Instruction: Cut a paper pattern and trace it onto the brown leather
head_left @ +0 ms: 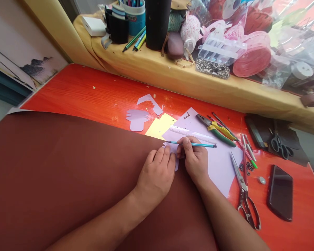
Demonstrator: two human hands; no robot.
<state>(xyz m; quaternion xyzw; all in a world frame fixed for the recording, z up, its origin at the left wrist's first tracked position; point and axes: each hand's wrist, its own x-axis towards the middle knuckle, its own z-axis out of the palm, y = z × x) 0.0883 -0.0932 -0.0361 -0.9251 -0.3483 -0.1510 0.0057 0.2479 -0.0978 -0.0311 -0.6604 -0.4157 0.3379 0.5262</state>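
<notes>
A large brown sheet [68, 174], smooth like leather, covers the left and front of the table. Near its far edge lies a small pale lilac paper cutout [176, 165], mostly hidden by my hands. My left hand [157, 170] presses on this cutout with its fingers lying flat, holding it against the sheet. In my right hand [195, 160] is a slim blue pen [204, 144], pinched between thumb and fingers. The pen lies nearly level, its dark tip pointing left at the cutout's far end. Another lilac cutout [137, 121], shaped like a hand, rests beyond the sheet.
Right of my hands are lilac paper [217, 167], a clear ruler [191, 133], pliers [217, 129], scissors [244, 195] and a phone [279, 193]. Yellow paper [159, 125] and scraps lie beyond. A crowded, cloth-covered ledge [136, 66] runs along the back.
</notes>
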